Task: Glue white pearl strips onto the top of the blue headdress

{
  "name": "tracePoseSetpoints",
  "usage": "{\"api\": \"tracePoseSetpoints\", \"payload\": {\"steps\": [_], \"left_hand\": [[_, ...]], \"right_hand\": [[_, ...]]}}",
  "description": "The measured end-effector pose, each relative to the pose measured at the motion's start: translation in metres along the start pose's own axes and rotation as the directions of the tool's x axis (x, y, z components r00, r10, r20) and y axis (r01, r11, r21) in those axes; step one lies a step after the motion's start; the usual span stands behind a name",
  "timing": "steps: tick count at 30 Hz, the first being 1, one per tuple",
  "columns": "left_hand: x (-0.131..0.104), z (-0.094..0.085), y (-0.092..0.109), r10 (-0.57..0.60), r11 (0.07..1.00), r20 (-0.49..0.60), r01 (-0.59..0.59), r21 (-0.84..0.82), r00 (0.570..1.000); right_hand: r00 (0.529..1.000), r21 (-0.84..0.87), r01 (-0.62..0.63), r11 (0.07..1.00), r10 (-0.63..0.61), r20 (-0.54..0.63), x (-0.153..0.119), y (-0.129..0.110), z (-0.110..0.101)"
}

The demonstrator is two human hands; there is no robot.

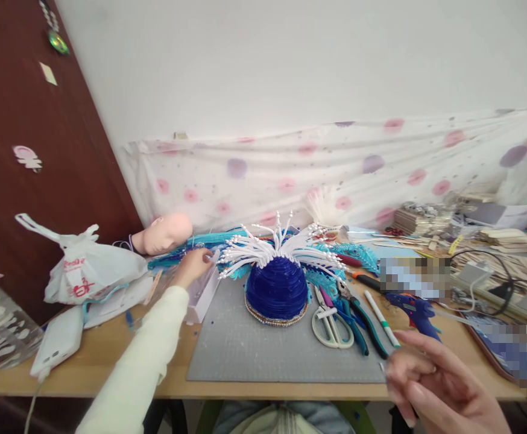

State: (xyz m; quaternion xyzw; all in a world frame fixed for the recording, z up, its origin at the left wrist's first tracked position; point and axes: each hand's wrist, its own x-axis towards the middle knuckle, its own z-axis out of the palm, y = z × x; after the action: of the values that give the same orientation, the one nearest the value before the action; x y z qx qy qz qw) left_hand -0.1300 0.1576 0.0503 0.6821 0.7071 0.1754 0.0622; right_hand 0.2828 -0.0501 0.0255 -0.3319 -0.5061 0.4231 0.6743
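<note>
Over a narrow white box (204,296) at the left of the mat, my left hand (195,266) has its fingers curled together; anything between them is too small to make out. My right hand (442,383) is raised at the front right, palm turned inward, fingers loosely bent and apart, with nothing visible in it. Between my hands stands a dark blue dome-shaped headpiece (278,288) with a beaded rim. White strands tipped with beads (245,250) fan out from its top. It rests upright on the grey cutting mat (245,355).
White-handled scissors (333,328), pliers (369,325), a white marker (381,319) and a blue glue gun (410,307) lie to the right. A mannequin head (166,234), plastic bag (91,265), white power bank (59,340) and clear jar (3,325) are at left.
</note>
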Motion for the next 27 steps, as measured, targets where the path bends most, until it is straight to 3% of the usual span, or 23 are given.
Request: {"api": "tracePoseSetpoints", "payload": {"steps": [12, 21, 27], "left_hand": [[0.010, 0.008, -0.006, -0.087, 0.988, -0.024, 0.083, -0.131, 0.996], [0.005, -0.022, -0.029, -0.132, 0.840, -0.051, 0.084, -0.535, 0.990], [-0.007, -0.050, -0.026, -0.187, 0.719, -0.211, -0.013, -0.695, 0.959]], "right_hand": [[1.000, 0.071, 0.029, 0.997, -0.029, 0.000, 0.005, 0.006, -0.006], [0.986, 0.112, 0.008, 0.994, 0.011, -0.165, 0.010, 0.020, -0.003], [0.995, 0.035, -0.074, 0.997, 0.076, -0.067, 0.011, 0.032, -0.014]]}}
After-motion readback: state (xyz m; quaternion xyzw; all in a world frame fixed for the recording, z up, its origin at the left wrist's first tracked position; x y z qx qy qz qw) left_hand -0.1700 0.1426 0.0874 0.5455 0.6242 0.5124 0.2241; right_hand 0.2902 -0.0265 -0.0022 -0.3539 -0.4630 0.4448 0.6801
